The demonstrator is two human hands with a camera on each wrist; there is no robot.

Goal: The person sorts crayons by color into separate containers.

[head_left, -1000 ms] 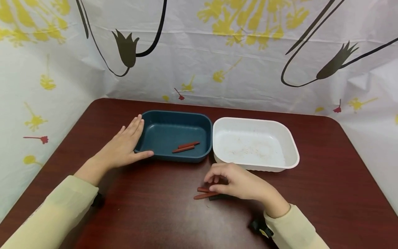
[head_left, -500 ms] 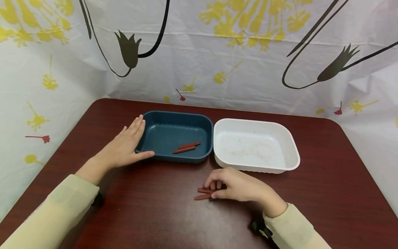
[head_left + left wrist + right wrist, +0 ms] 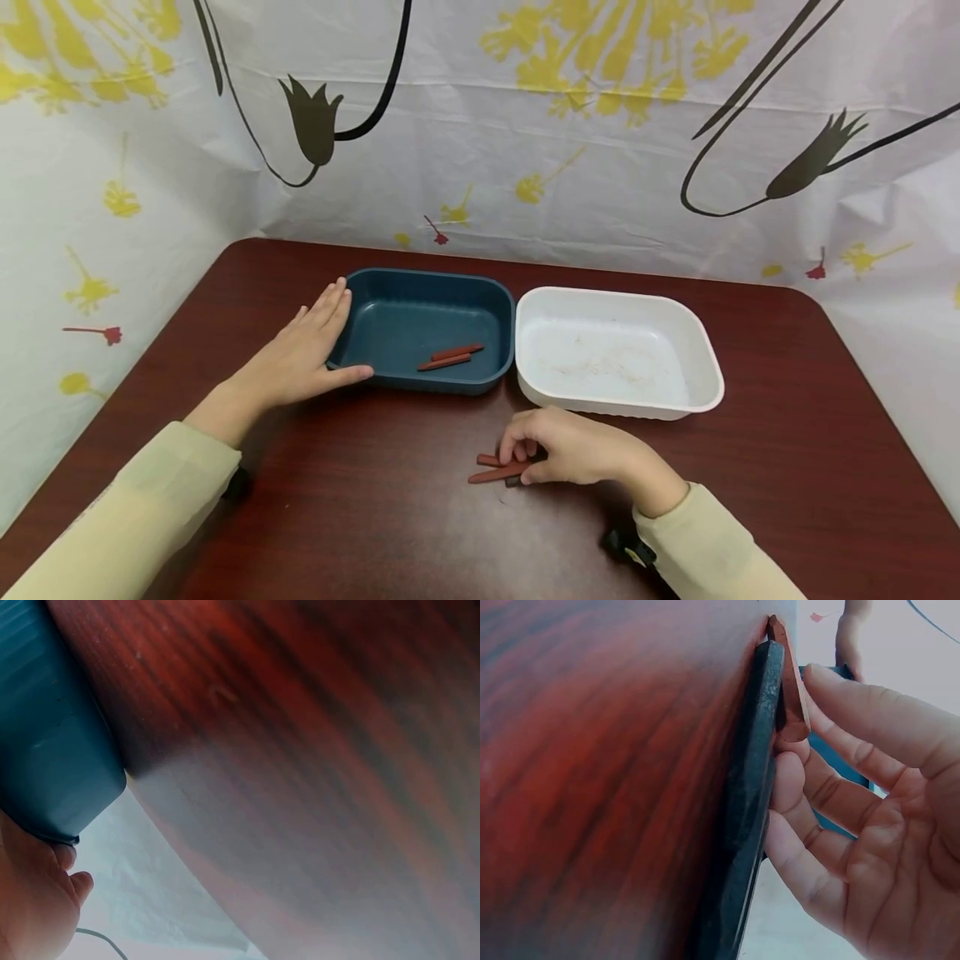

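My left hand (image 3: pixel 300 354) lies along the left end of a dark blue tray (image 3: pixel 420 382), fingers straight over its rim and thumb on its front edge. My right hand (image 3: pixel 577 446) is low over the table in front of the trays. Its thumb and fingertips pinch a red-brown crayon (image 3: pixel 487 476), whose blunt end shows between them in the right wrist view. Another red-brown crayon (image 3: pixel 487 459) lies just behind it. A black crayon (image 3: pixel 754 765) lies on the table beside the fingers, mostly hidden under the hand in the head view.
Inside the blue tray are two red-brown crayons (image 3: pixel 453 357). A white tray (image 3: pixel 705 392) with faint brownish smudges on its floor stands right beside it. Both trays sit on a dark red wooden table (image 3: pixel 360 517), backed by a printed white cloth (image 3: pixel 420 133).
The right hand has come slightly nearer, and its thumb and fingers have drawn together on the red-brown crayon. The left hand stays at the blue tray.
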